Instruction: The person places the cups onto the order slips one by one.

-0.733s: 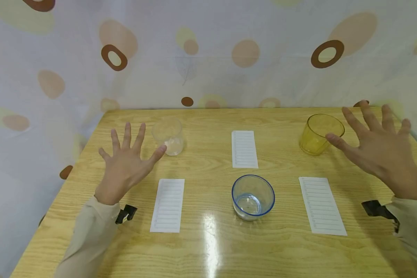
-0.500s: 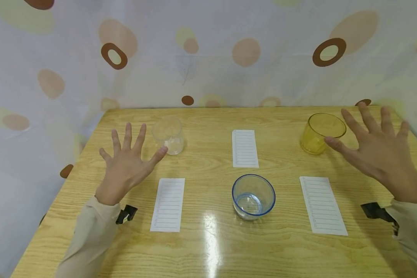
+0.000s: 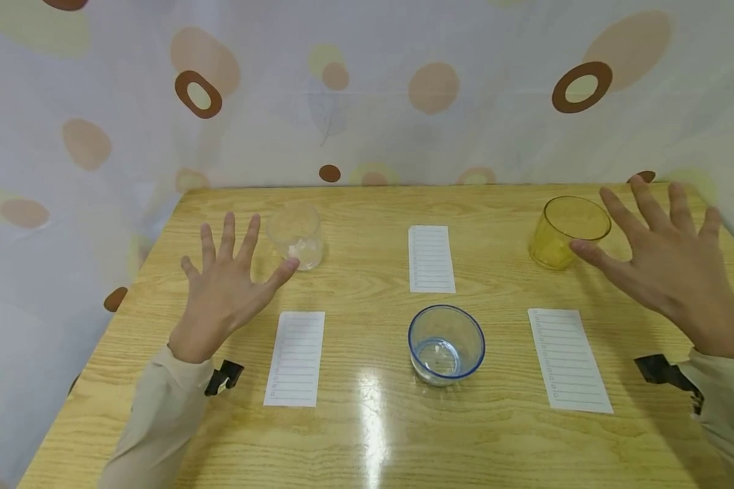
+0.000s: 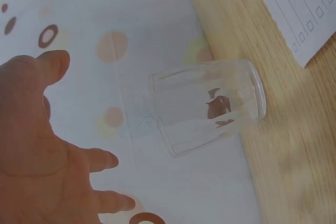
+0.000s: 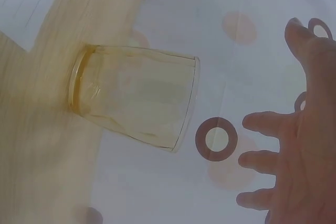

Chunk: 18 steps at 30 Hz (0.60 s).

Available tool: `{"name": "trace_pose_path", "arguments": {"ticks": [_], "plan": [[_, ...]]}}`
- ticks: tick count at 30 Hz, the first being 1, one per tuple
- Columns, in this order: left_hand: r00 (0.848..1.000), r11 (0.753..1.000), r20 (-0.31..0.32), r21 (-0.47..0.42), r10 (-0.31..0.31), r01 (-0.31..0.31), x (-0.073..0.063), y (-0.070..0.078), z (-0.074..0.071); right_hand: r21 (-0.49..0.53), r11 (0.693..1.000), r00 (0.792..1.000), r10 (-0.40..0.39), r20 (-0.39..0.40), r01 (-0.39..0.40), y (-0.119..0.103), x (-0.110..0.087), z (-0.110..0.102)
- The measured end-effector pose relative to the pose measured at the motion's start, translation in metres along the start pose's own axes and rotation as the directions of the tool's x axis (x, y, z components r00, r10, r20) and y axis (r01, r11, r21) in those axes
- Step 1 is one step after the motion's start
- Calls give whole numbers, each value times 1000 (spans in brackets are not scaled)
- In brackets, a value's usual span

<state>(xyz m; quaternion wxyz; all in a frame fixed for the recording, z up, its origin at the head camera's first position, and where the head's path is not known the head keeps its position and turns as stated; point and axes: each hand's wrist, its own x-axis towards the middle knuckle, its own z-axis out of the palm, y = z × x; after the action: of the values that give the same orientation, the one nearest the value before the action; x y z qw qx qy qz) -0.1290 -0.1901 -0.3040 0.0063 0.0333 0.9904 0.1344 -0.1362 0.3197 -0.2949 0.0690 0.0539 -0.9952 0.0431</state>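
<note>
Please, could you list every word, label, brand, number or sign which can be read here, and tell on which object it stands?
No readable text anywhere.
Left sheet, right sheet: only ruled lines and small box outlines; any finer print is too small to read.
Far sheet: ruled lines; its edge marks are too small to read.
Clear glass, yellow glass, blue-rimmed glass: no lettering visible.
Patterned cloth: printed shapes, no letters.
</note>
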Motion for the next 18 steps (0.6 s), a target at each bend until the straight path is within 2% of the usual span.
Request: {"name": "trace_pose_path", "arguments": {"ticks": [6, 10, 14, 18], "plan": [[1000, 1000, -7, -9, 30, -30, -1, 3, -1, 45, 999, 998, -27, -59, 29, -1, 1, 1], [997, 995, -9, -64, 74, -75, -4, 7, -3, 87, 994, 991, -58, -117, 68, -5, 1, -1], [989, 978, -45, -149, 144, -149, -9, 14, -6, 130, 984, 986, -103, -135, 121, -12, 0, 0], [971, 949, -95, -211, 217, -233, -13, 22, -8, 208, 959, 973, -158, -166, 191, -23, 1, 2]]}}
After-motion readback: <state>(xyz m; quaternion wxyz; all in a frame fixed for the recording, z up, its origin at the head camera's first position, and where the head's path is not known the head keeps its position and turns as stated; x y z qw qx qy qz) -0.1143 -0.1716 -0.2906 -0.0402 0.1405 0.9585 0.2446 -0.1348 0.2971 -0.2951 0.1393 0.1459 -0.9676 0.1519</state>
